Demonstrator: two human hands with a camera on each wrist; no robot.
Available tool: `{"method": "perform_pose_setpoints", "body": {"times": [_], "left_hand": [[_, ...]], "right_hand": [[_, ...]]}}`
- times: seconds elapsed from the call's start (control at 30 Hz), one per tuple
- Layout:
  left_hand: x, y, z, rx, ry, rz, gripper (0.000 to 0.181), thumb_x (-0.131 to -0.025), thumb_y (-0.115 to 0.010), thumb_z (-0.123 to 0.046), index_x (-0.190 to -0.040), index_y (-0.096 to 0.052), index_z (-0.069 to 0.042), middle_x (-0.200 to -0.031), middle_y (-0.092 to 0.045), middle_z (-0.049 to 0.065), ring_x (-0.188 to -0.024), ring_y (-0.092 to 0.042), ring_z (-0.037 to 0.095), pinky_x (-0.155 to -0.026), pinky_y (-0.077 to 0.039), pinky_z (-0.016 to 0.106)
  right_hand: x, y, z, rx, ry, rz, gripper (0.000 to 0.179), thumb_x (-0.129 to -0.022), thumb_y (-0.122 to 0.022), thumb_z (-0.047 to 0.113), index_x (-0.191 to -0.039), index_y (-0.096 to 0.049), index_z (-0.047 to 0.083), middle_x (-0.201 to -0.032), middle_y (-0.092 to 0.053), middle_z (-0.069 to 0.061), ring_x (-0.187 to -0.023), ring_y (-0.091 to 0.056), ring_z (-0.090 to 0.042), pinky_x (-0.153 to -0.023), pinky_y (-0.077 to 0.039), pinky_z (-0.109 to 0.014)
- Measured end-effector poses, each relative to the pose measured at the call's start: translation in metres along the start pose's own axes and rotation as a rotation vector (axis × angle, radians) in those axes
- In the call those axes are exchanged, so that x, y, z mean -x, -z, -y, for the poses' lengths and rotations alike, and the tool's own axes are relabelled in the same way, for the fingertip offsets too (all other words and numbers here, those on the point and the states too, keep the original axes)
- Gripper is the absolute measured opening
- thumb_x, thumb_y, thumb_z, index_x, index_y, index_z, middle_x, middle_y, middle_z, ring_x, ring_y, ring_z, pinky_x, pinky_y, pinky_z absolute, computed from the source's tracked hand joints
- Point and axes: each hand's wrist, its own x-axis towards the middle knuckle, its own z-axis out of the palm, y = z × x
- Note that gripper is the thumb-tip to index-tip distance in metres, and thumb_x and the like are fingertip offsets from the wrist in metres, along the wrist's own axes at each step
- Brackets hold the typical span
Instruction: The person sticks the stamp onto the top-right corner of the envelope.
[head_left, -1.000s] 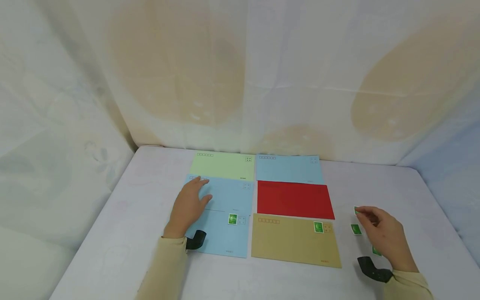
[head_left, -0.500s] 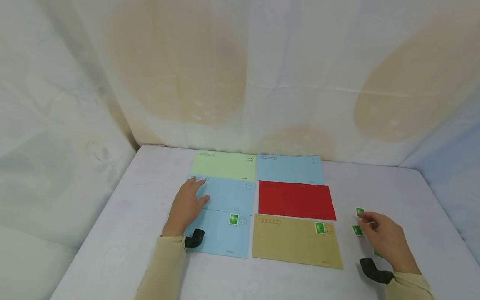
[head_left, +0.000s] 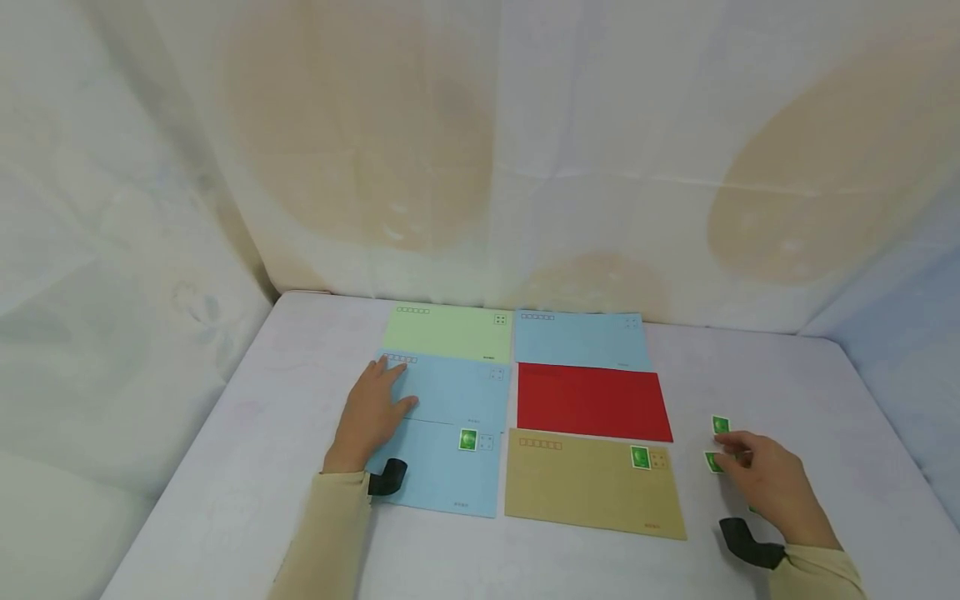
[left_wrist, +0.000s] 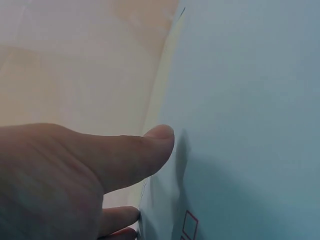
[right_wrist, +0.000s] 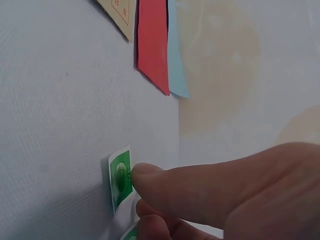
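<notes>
My left hand lies with fingers extended at the left side of the middle light-blue envelope; in the left wrist view its thumb hovers over or touches the paper, I cannot tell which. At the right, my right hand has its fingers curled around a green stamp. In the right wrist view the thumb meets this stamp's edge, and a bent white paper edge shows between thumb and fingers. Just beyond lies another green stamp. A further one is mostly hidden under the hand.
Beside it lie a green envelope, a far blue envelope and a red envelope. The near blue envelope and the tan envelope each bear one green stamp. A curtain hangs behind the table.
My right hand has drawn back slightly from the far stamp to the nearer one, uncovering the far stamp. The left hand has lowered a little toward the envelope.
</notes>
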Motion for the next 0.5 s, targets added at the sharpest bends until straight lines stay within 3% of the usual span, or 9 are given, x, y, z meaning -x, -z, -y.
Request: {"method": "perform_pose_setpoints", "body": {"times": [0.5], "left_hand": [[-0.0009,-0.004,0.004,-0.046,-0.019,-0.034,0.056,-0.089,-0.077,-0.018,-0.136,-0.058,0.006,-0.152,-0.037,0.033,-0.145,-0.029,0.048,-0.117,-0.028,0.057]], "right_hand": [[-0.002,-0.0036,-0.0005,0.033,-0.006,-0.005,0.038,-0.093,-0.065,0.01,-0.122,-0.059,-0.014,-0.103,-0.063,-0.027,-0.084,-0.057,-0.03,-0.062,-0.049,-0.036]]}}
